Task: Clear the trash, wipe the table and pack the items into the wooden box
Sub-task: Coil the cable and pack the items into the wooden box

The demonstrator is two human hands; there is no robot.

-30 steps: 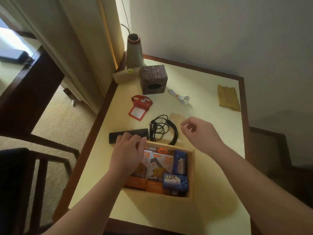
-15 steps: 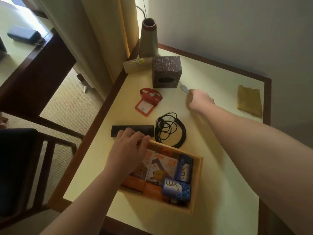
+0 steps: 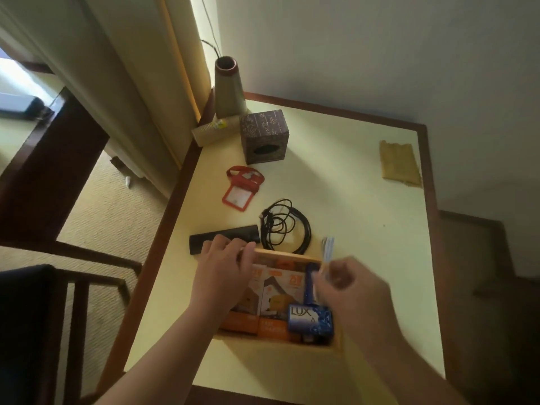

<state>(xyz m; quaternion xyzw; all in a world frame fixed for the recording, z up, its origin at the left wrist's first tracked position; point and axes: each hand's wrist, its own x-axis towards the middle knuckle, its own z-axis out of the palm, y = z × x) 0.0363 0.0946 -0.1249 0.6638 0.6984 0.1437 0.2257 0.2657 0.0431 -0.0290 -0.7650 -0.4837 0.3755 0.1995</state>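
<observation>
The wooden box (image 3: 285,256) sits near the table's front edge, holding orange charger boxes (image 3: 273,305) and blue Lux soap bars (image 3: 309,319). My left hand (image 3: 223,270) rests on the box's far left rim, fingers curled over it. My right hand (image 3: 349,290) hovers over the box's right side, shut on a small white cable (image 3: 328,248) that sticks up from the fingers. Behind the box lie a black remote-like bar (image 3: 230,233), a coiled black cable (image 3: 285,226) and a red badge holder with lanyard (image 3: 241,187).
A brown patterned tissue box (image 3: 264,135), a tall vase (image 3: 229,86) and a rolled mat (image 3: 214,131) stand at the table's far left corner. A yellow cloth (image 3: 399,163) lies far right. A dark chair (image 3: 43,317) stands to the left of the yellow table (image 3: 365,229).
My right hand reached out to the white cable beside the tissue box, took it, and brought it back over the wooden box. My left hand stayed on the box rim.
</observation>
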